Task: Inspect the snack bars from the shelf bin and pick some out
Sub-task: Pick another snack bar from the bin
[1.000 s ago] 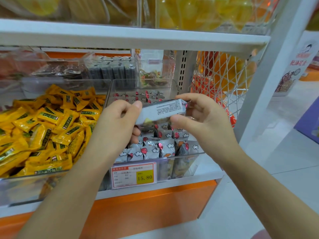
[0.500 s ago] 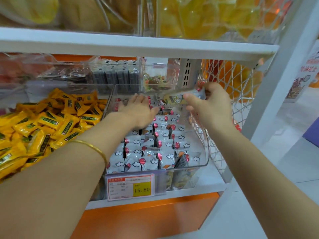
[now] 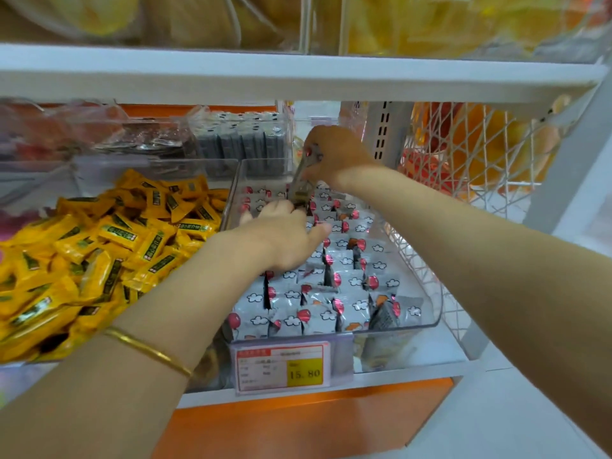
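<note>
- Yellow packs (image 3: pixel 99 260) are heaped on the left, just beside the left forearm, which could nudge them.
- Left hand (image 3: pixel 284 236) lies spread, fingers flat on the bars (image 3: pixel 344 293) in the clear bin (image 3: pixel 436 303).
- Right hand (image 3: pixel 334 157) pinches one bar (image 3: pixel 299 183) by its top, over the bin's far end; so thin a hold could let it drop among the rest.
- Near tag (image 3: pixel 281 367) reads "15.80"; the rest is blurred.
</note>
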Action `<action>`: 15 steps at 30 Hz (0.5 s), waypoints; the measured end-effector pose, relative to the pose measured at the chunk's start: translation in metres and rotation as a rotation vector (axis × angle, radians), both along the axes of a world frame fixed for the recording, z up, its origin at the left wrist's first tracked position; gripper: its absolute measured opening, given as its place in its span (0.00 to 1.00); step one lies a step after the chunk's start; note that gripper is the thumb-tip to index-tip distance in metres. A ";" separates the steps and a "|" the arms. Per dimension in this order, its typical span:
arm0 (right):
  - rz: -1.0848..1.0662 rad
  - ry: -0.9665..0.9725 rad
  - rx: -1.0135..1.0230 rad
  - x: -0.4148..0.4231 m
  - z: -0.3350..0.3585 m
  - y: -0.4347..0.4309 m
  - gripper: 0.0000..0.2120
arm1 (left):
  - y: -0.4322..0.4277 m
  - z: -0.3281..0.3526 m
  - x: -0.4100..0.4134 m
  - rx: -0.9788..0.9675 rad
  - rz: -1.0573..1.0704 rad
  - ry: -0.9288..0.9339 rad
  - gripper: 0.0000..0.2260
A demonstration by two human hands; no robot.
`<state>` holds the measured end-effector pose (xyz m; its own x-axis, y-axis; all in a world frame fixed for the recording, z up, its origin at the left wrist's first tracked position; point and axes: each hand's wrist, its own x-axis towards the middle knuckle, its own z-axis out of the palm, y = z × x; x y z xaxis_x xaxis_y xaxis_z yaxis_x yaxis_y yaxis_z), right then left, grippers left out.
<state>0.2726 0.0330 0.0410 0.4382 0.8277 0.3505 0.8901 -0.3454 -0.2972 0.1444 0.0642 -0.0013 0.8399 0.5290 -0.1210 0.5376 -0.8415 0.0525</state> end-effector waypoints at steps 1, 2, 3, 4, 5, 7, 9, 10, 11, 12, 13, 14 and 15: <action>0.015 -0.035 -0.036 0.000 -0.002 0.004 0.10 | -0.002 0.001 -0.003 0.005 -0.006 -0.005 0.30; 0.029 -0.060 -0.061 0.001 -0.006 0.008 0.10 | -0.005 0.002 -0.006 0.025 -0.010 -0.009 0.30; 0.044 -0.069 -0.082 0.001 -0.010 0.010 0.10 | -0.008 0.003 -0.009 0.067 -0.015 -0.012 0.30; 0.062 -0.064 -0.105 0.002 -0.016 0.013 0.10 | -0.010 0.004 -0.013 0.140 -0.020 -0.014 0.30; 0.078 -0.056 -0.135 0.003 -0.022 0.015 0.10 | -0.013 0.005 -0.017 0.239 -0.022 -0.017 0.31; 0.091 -0.061 -0.228 0.005 -0.032 0.017 0.10 | -0.016 0.005 -0.024 0.415 -0.008 -0.014 0.32; 0.086 -0.090 -0.256 0.009 -0.035 0.019 0.08 | -0.014 0.006 -0.030 0.462 0.032 0.005 0.32; 0.083 -0.106 -0.224 0.012 -0.034 0.020 0.08 | -0.012 0.005 -0.033 0.462 0.045 0.013 0.31; 0.080 -0.109 -0.171 0.015 -0.032 0.022 0.09 | -0.011 0.003 -0.035 0.468 0.045 0.012 0.30; 0.070 -0.099 -0.109 0.018 -0.029 0.024 0.10 | -0.009 0.001 -0.037 0.482 0.033 0.002 0.30; 0.051 -0.091 -0.058 0.021 -0.027 0.026 0.11 | -0.008 0.000 -0.038 0.497 0.013 -0.017 0.29; 0.030 -0.107 -0.033 0.023 -0.026 0.029 0.11 | -0.008 -0.001 -0.039 0.507 -0.008 -0.038 0.29; 0.007 -0.151 -0.040 0.024 -0.027 0.033 0.11 | -0.009 -0.003 -0.039 0.515 -0.024 -0.056 0.29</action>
<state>0.2965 0.0657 0.0137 0.3770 0.8451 0.3790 0.9262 -0.3478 -0.1458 0.1052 0.0557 -0.0040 0.8502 0.4887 0.1958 0.5262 -0.7779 -0.3435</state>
